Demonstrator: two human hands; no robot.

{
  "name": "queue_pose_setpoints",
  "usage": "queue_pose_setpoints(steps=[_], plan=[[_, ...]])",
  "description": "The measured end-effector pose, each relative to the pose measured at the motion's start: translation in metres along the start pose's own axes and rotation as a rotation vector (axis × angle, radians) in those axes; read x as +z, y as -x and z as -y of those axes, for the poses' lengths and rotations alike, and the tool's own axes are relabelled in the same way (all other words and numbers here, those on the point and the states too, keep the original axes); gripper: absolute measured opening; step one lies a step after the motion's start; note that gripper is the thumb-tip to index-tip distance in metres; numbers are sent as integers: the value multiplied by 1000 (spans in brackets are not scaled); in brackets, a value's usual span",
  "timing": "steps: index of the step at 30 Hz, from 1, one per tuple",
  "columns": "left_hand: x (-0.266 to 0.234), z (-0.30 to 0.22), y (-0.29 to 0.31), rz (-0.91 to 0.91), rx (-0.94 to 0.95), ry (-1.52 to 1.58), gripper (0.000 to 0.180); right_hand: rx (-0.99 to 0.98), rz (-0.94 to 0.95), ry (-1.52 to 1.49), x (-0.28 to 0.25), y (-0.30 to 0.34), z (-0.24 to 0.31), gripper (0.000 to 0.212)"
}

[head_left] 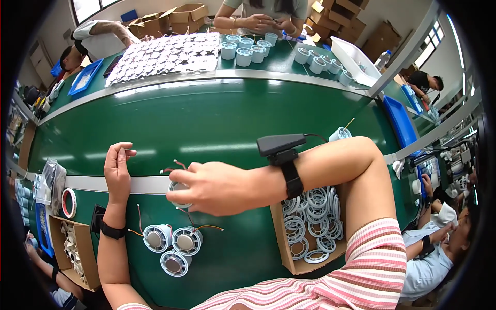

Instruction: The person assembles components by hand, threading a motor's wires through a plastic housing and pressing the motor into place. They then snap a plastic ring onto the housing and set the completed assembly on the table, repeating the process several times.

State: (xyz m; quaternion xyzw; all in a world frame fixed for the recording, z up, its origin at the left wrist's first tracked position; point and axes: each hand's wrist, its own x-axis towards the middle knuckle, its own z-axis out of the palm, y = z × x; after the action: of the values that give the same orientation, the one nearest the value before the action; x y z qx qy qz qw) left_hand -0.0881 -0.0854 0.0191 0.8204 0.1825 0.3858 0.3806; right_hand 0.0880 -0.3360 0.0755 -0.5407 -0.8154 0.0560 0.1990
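Observation:
My right hand (214, 188) reaches across to the left, closed around a round light-blue housing (173, 197) with thin wires (179, 164) sticking out. Most of that housing is hidden under the fingers. My left hand (119, 168) is raised beyond the near bench's white edge strip, its fingers bent and pressed together; whether anything is between them cannot be made out. Nearer to me stand three similar light-blue housings with grey round centres: a left one (154, 238), a right one (186, 241) and a front one (174, 263). Thin wires come off the rear two.
A cardboard box of light-blue rings (310, 257) sits under my right arm. Another box (87, 258) with small parts and a tape roll (68, 202) are at left. One housing (340, 134) stands on the green surface (217, 119). Co-workers sit across and to the sides.

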Motion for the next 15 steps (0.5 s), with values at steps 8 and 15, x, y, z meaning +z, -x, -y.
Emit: queue_pose_setpoints(steps=[8,15], plan=[[2,4,2,1,-43,164,23,-134,-122,-86,-11,4,13,47],[-2,8,3,30,-53,122,21,433,-323,368,-84,46,-141,38]])
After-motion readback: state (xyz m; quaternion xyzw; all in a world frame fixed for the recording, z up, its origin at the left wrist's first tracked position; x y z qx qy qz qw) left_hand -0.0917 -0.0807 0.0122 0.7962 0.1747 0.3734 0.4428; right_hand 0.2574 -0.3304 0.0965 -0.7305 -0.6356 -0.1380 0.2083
